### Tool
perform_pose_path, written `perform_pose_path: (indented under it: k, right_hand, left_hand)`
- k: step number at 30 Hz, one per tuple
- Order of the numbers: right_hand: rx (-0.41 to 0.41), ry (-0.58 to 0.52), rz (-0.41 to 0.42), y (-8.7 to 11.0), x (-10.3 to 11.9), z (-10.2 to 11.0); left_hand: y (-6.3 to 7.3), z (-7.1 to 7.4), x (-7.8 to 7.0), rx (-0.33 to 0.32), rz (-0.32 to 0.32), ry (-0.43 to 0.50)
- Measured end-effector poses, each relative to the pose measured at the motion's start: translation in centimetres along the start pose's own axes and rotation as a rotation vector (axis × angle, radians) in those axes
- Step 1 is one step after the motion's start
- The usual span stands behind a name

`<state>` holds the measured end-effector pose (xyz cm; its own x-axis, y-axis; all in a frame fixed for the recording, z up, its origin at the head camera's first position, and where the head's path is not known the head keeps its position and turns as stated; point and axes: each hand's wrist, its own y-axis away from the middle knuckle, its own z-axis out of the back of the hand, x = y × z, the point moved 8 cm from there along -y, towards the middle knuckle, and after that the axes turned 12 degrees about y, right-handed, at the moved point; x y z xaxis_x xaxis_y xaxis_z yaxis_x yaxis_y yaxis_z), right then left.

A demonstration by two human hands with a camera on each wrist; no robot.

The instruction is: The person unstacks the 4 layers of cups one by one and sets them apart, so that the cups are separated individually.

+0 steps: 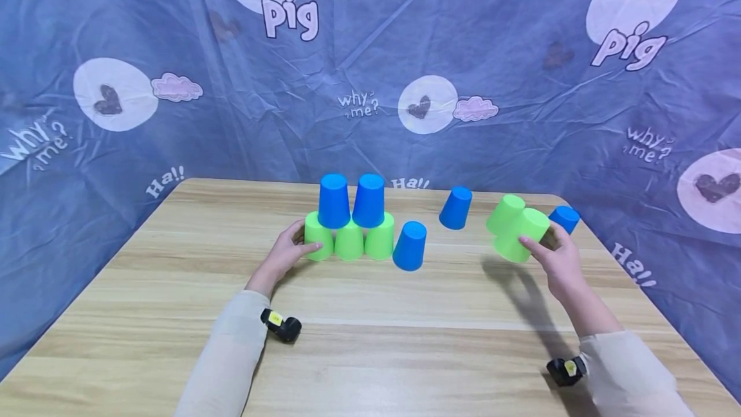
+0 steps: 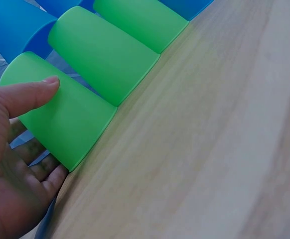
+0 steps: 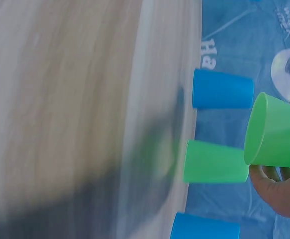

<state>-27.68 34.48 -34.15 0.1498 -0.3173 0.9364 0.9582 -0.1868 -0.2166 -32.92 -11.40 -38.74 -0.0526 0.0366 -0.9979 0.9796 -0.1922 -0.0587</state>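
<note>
Three upside-down green cups stand in a row, and the left hand holds the leftmost green cup. In the left wrist view its thumb lies across that cup's front, with the other fingers around its far side. Two upside-down blue cups, a left one and a right one, sit on top of the row. Over on the right, the right hand grips another green cup by its side, mouth down. This cup is raised above the table, its shadow falling below.
A blue cup stands just right of the row. Farther back are another blue cup, a green cup partly behind the held one, and a blue cup behind the right hand. A printed cloth hangs behind the wooden table.
</note>
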Motion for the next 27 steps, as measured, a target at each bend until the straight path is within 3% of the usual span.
perform_pose_path:
  k: [6, 12, 15, 19, 22, 27]
  right_hand:
    - [-0.054, 0.028, -0.045, -2.7, -7.9, 4.4]
    - [-0.157, -0.069, -0.102, -2.6, -10.1, 7.2]
    - [-0.182, -0.135, -0.106, -2.6, -10.5, 8.1]
    - [-0.202, -0.14, -0.121, -2.2, -10.2, 9.0]
    - [-0.239, -0.042, -0.191, -1.5, -9.3, 9.3]
    - [-0.284, 0.226, -0.325, 0.1, -6.5, 9.1]
  left_hand:
    - [-0.9, 0.6, 2.0, -0.008, 0.007, 0.003]
    - [-1.1, 0.8, 2.6, -0.022, 0.004, -0.014]
    - [-1.1, 0.9, 2.7, -0.025, 0.004, -0.025]
    - [-1.1, 1.0, 2.6, -0.023, 0.007, -0.032]
    - [-1.2, 1.0, 2.6, -0.024, 0.01, -0.029]
    - [-1.4, 1.1, 2.6, -0.02, 0.015, -0.018]
